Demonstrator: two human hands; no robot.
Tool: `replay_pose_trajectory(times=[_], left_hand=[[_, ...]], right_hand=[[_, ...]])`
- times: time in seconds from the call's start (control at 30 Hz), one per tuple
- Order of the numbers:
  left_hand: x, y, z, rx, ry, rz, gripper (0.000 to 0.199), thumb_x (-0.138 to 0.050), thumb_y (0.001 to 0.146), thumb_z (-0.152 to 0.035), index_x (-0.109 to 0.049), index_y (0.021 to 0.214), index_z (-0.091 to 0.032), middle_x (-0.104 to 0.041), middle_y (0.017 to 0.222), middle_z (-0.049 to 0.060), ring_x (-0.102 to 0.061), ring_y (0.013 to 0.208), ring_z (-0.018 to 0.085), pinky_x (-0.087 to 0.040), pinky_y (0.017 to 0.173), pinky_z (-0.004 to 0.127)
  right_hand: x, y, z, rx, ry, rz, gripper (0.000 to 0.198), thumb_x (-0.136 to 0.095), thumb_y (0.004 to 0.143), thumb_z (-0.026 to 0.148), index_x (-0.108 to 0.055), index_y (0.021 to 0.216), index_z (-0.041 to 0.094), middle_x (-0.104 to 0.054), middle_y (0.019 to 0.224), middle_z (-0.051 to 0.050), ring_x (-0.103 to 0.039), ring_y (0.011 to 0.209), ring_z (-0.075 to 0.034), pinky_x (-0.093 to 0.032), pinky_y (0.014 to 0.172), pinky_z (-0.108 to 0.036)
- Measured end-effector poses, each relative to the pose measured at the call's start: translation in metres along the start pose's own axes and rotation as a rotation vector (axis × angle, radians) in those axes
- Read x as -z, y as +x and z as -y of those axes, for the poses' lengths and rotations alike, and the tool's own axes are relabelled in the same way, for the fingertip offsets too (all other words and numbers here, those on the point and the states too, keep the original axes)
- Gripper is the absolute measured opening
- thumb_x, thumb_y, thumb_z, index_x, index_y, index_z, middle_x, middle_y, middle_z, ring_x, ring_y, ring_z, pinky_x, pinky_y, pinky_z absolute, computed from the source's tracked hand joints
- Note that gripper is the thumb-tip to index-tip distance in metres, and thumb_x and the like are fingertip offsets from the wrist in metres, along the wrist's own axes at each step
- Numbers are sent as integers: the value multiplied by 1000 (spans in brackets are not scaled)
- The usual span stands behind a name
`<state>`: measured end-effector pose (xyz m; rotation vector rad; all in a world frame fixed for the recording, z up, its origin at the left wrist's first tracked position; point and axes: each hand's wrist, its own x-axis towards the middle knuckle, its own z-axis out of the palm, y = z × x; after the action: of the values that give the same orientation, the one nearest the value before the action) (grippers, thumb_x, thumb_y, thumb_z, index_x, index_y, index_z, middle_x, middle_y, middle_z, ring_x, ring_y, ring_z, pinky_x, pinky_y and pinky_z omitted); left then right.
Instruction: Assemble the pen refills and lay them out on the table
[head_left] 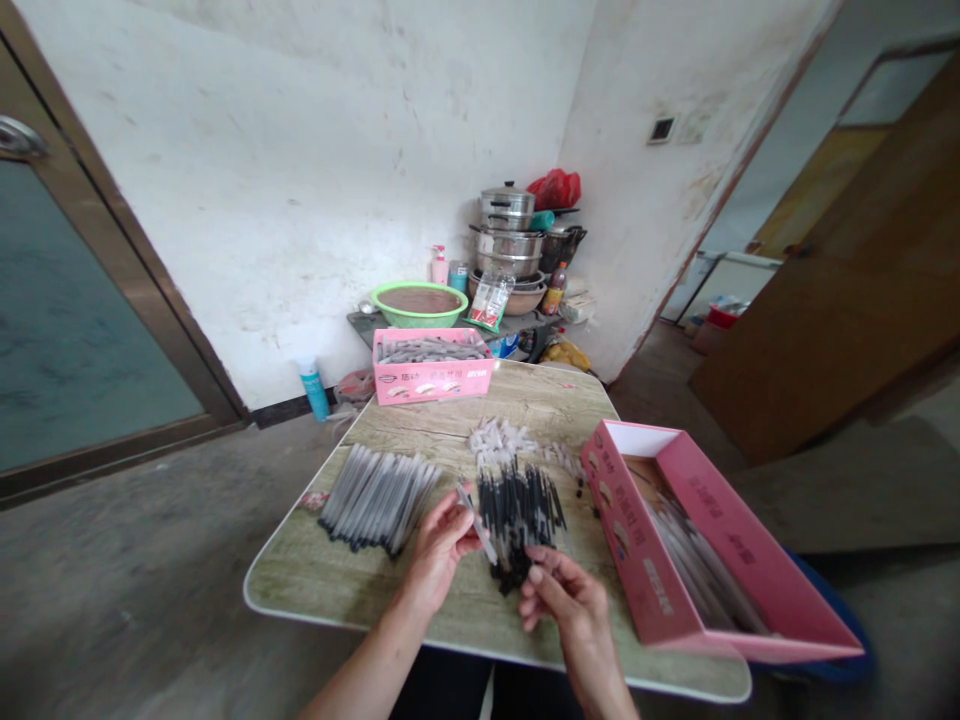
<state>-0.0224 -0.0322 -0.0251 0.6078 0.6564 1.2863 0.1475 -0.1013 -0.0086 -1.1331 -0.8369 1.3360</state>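
My left hand [444, 540] grips a translucent pen barrel [477, 522] between thumb and fingers, tilted over the table. Close by on the right, my right hand [562, 592] has its thumb and fingers pinched together at the near end of a pile of thin black pen parts [519, 510]. Whatever is in that pinch is too small to make out. Left of my hands lies a row of translucent pens [379, 495] with black ends toward me. Behind the black parts is a heap of small whitish translucent pieces [501, 440].
A pink box [637, 540] holding clear barrels stands at the table's right edge. Another pink box [433, 385], full of translucent sticks, sits at the far edge of the wood-patterned table [337, 590]. Beyond are a green basin [420, 318] and stacked pots [508, 245].
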Motion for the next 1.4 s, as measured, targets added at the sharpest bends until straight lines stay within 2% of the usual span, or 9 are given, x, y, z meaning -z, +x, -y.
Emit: replay_pose_trajectory(times=[0.13,0.33,0.57,1.0,1.17,1.4], left_hand=[[1,1,2,7,6,-25,49,-74,72,-30,-58,116,-17,-64,80,2,-65,68,13,-53,62,23],[3,2,6,-5,-7,-61,39,-74,72,-27,-59,106,-16,-64,82,2,-66,71,13,-55,62,23],[4,3,8,-28,-11,-79,34,-73,73,-24,-58,102,-15,-64,84,1,-66,72,13,-56,62,23],[2,3,8,-50,15,-76,39,-75,70,-28,-56,102,-16,-63,83,2,-65,72,14,-57,62,26],[1,1,7,-68,39,-70,36,-73,72,-28,-56,102,-16,-63,83,1,-66,73,15,-57,64,26],[-1,0,7,-81,67,-67,34,-74,72,-30,-58,97,-15,-62,84,2,-65,74,14,-57,65,26]], right_hand=[[-10,-2,4,-9,60,31,31,-68,78,39,-61,90,12,-68,68,-6,-66,56,-19,-54,51,-31],[-26,0,2,0,108,10,24,-73,75,34,-62,76,13,-64,58,-1,-58,44,-12,-47,41,-22],[-29,4,-8,-3,209,-95,27,-80,67,29,-63,82,14,-69,66,-3,-67,56,-17,-55,54,-27],[-33,8,-13,62,123,-127,27,-79,66,29,-62,80,14,-68,66,-2,-68,56,-19,-56,52,-29],[-32,10,-13,67,67,-149,29,-79,66,33,-63,79,13,-69,65,-4,-68,56,-20,-56,50,-30],[-36,11,-13,94,-40,-176,31,-72,71,44,-63,74,14,-68,60,-4,-64,48,-18,-54,44,-28]])
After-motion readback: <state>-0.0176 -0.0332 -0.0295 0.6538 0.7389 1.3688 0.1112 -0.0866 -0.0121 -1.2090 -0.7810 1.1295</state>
